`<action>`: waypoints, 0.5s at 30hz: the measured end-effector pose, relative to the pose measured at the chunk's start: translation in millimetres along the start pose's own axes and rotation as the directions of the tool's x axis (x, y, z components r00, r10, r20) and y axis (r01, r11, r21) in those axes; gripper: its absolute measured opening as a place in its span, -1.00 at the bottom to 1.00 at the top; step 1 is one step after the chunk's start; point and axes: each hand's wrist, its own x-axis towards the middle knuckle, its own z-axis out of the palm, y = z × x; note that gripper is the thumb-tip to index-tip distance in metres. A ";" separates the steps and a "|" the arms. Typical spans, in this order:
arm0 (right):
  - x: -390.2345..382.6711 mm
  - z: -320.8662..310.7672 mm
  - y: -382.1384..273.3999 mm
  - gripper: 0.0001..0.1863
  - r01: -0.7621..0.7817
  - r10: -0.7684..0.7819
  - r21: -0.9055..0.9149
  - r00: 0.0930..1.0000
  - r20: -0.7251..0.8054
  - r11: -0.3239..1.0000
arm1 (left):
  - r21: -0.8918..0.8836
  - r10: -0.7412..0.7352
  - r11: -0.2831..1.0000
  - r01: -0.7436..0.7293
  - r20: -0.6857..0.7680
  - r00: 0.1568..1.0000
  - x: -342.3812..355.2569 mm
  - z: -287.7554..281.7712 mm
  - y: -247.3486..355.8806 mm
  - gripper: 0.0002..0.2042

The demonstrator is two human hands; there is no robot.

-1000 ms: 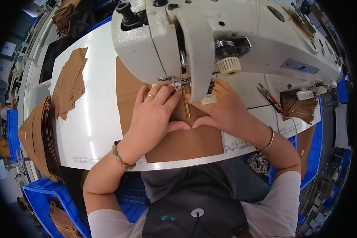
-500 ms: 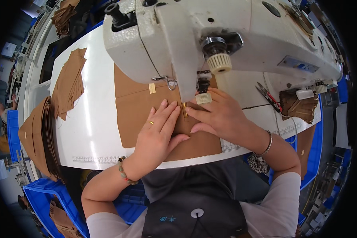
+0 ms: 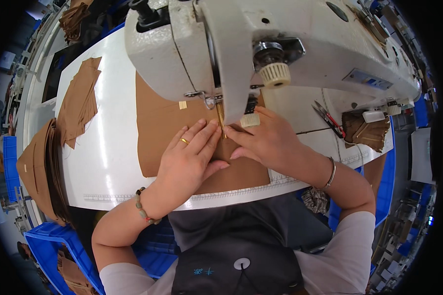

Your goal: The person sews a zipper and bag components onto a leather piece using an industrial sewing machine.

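A brown fabric panel (image 3: pixel 157 130) lies on the white sewing table under the needle end of a white sewing machine (image 3: pixel 155 56). My left hand (image 3: pixel 189 152) rests flat on the panel with fingers outstretched, left of a narrow gold strip, perhaps a zipper (image 3: pixel 222 118). Across that strip, my right hand (image 3: pixel 263 140) also presses on the cloth, fingers spread, its upper part partly behind a cream tension knob (image 3: pixel 250 120). A small pale tab (image 3: pixel 183 105) sits on the panel near the presser area. The needle itself is hidden behind the machine head.
Brown cut pieces (image 3: pixel 81 101) lie on the table's left, beside a thick folded stack (image 3: pixel 37 169). Red-handled thread snips (image 3: pixel 330 119) and brown scraps (image 3: pixel 362 130) are at the right. A printed ruler (image 3: pixel 251 190) runs along the front edge. Blue bins (image 3: pixel 49 238) stand below.
The fabric panel has slid a little away from me under the machine, uncovering more of the ruler. Both hands stay on it beside the gold strip. The whole view has shifted slightly.
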 end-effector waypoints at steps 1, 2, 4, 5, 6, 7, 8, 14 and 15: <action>2.3 0.5 2.0 -0.43 -0.013 0.013 0.005 1.000 -0.008 1.000 | 0.015 -0.006 1.000 0.005 0.013 1.000 2.5 0.4 -3.4 -0.35; 4.3 0.9 3.6 -0.43 -0.019 0.019 0.007 1.000 -0.011 1.000 | 0.027 -0.017 1.000 0.016 0.038 0.999 4.8 1.1 -6.5 -0.35; 8.1 1.8 7.4 -0.44 -0.039 0.039 0.001 0.999 -0.002 0.999 | 0.029 -0.004 1.000 0.004 -0.001 1.000 8.7 2.6 -11.3 -0.36; 9.6 2.4 9.0 -0.45 -0.069 0.069 -0.002 0.997 0.021 0.998 | 0.030 0.005 1.000 -0.004 -0.026 1.000 10.6 3.2 -13.6 -0.36; 10.8 3.0 10.5 -0.45 -0.052 0.052 -0.010 0.999 0.010 0.999 | 0.030 0.006 1.000 -0.005 -0.028 1.000 12.6 3.9 -15.8 -0.36; 11.7 3.7 11.9 -0.48 -0.081 0.082 0.031 0.996 -0.020 0.996 | 0.031 -0.011 0.999 0.012 -0.021 1.000 14.5 4.5 -17.9 -0.37; 12.2 4.5 13.2 -0.51 -0.117 0.120 0.081 0.992 -0.040 0.990 | 0.029 -0.029 0.999 0.029 -0.005 1.000 16.0 4.9 -19.8 -0.37; 11.6 5.8 18.5 -0.53 -0.130 0.141 0.139 0.987 -0.076 0.982 | -0.009 -0.057 0.998 0.057 -0.016 0.998 16.4 4.6 -23.3 -0.39; 10.9 5.2 18.3 -0.53 -0.114 0.125 0.126 0.989 -0.083 0.985 | -0.004 -0.060 0.998 0.060 -0.020 0.998 14.9 4.5 -21.9 -0.39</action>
